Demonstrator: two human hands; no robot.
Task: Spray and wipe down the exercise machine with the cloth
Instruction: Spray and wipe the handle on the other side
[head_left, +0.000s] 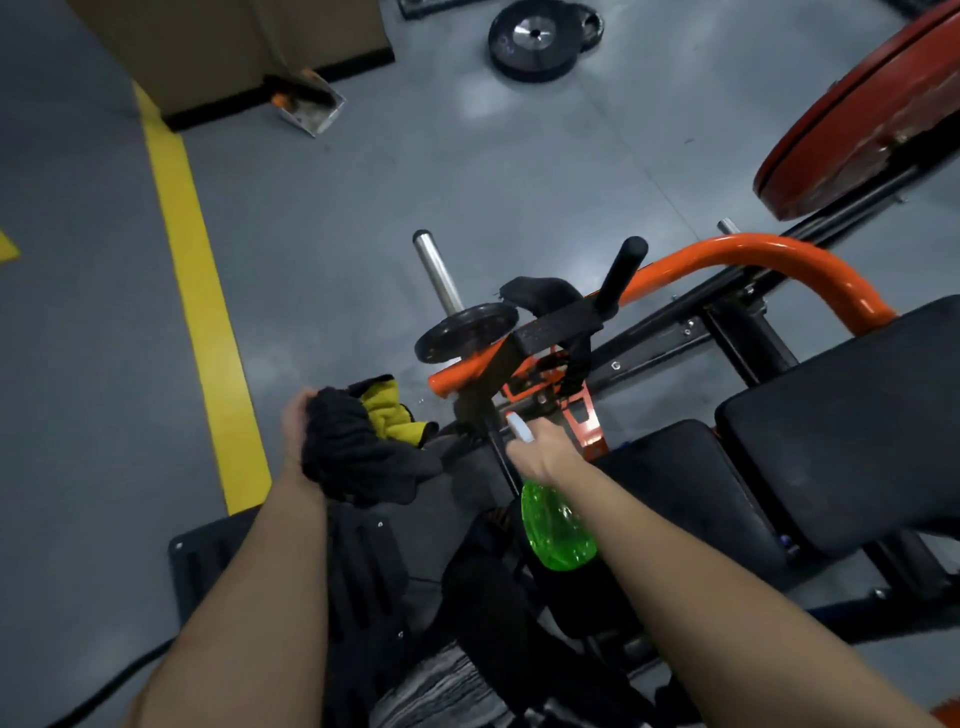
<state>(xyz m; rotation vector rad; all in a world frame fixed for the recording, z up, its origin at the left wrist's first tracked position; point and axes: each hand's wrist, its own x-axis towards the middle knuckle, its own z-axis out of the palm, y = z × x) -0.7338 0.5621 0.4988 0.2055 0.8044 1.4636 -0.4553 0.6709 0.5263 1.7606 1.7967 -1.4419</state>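
Spraying stage. The right hand (540, 449) grips the green spray bottle (558, 530), its nozzle facing the exercise machine (467, 371). The left hand (297, 423) clutches the bunched cloth (358, 457) just beside the frame. The likely next move is wiping the sprayed part.

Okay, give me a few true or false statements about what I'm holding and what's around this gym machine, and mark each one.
1. The left hand grips the cloth. True.
2. The spray bottle is blue. False: it is green, and the right hand holds it.
3. Black weight plates lie on the floor. True.
4. The floor stripe is red. False: it is yellow.
5. The exercise machine has a curved orange tube. True.
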